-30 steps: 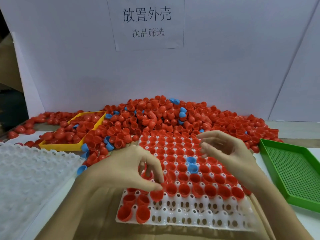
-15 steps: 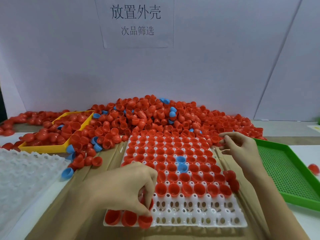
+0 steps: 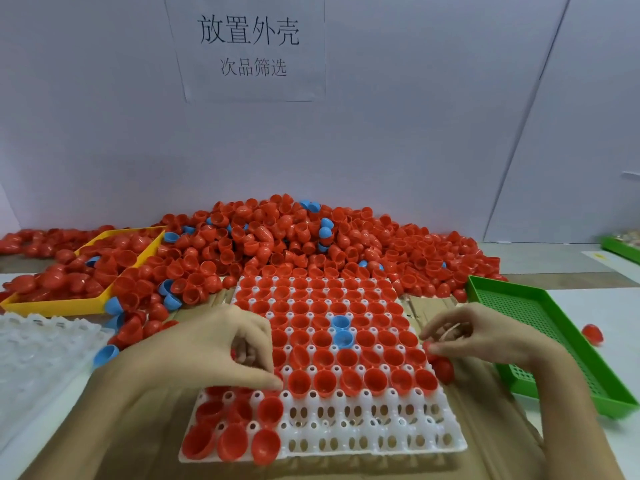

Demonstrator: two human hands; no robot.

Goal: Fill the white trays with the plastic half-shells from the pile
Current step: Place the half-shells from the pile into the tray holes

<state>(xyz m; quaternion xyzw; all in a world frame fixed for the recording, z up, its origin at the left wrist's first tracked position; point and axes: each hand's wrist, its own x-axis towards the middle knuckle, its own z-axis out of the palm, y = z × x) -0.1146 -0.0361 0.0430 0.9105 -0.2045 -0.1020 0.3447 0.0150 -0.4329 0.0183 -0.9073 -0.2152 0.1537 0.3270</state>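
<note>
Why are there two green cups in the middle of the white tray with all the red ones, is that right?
Not quite. The two cups in the middle of the white tray are blue, not green, as the head view shows. The red cups do surround them. The green thing is the flat basket on the right.

A yellow tray (image 3: 55,308) sits at the far left, tilted at an angle. At the right lies a green perforated tray (image 3: 540,317), its mesh floor bare, running from far to near along the table edge. A second green tray (image 3: 621,247) peeks in at the far right edge, its contents too blurred to tell. A white backboard (image 3: 415,133) stands upright behind everything, and a paper sign (image 3: 249,46) with black printed Chinese characters is stuck on it, high and centre. Brown cardboard (image 3: 145,455) covers the near table surface, while white tabletop (image 3: 609,310) shows at the right.
</note>
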